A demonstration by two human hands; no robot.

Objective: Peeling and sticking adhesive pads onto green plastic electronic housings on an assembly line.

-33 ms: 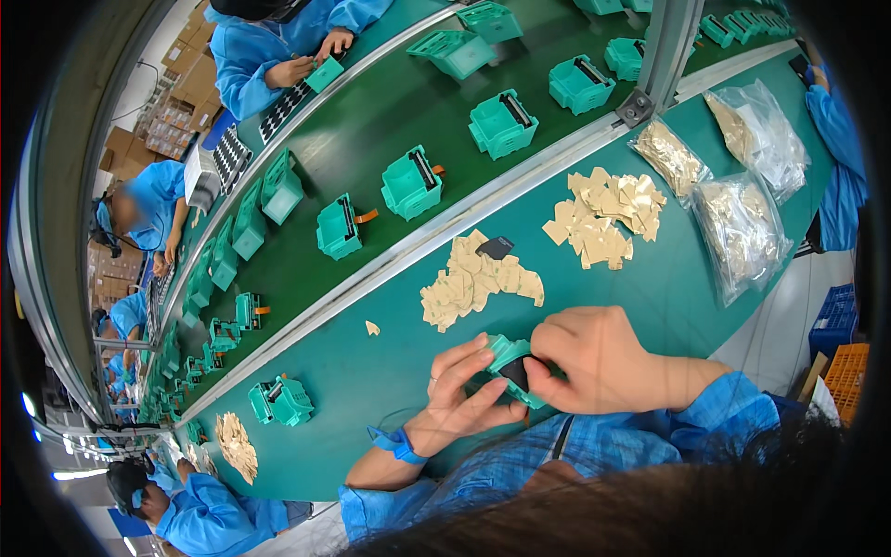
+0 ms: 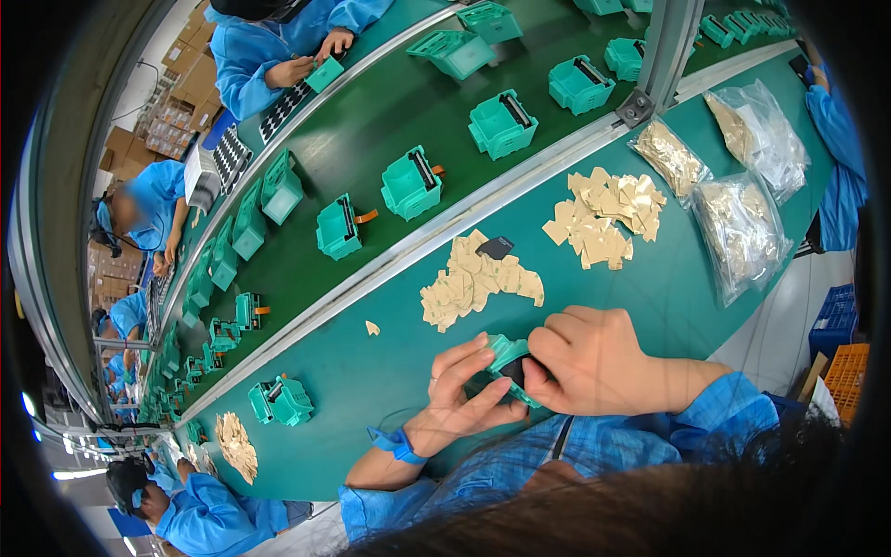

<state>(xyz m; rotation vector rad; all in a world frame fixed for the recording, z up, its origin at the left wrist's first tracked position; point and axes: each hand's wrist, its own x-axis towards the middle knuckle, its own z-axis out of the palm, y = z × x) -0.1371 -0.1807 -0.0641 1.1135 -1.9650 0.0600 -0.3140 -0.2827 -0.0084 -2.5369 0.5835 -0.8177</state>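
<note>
My left hand (image 2: 457,390) is wrapped round a small turquoise plastic housing (image 2: 506,349), its fingers on the near and left sides. A blue band circles that wrist. My right hand (image 2: 599,362) is closed over the housing's right side, thumb and bent fingers pressed against a black part (image 2: 513,369) set in it. Whether those fingers pinch something small is hidden. Beyond the hands lies a heap of beige paper pieces (image 2: 469,283) with a black tab (image 2: 496,248) on top. One loose beige scrap (image 2: 372,328) rests to its left.
A second beige heap (image 2: 608,213) and clear plastic bags (image 2: 741,232) lie to the right. Two joined turquoise housings (image 2: 281,400) stand on the left. Past a metal rail, a green conveyor (image 2: 371,139) carries several housings. A metal post (image 2: 670,51) rises there. Co-workers in blue (image 2: 269,56) sit across.
</note>
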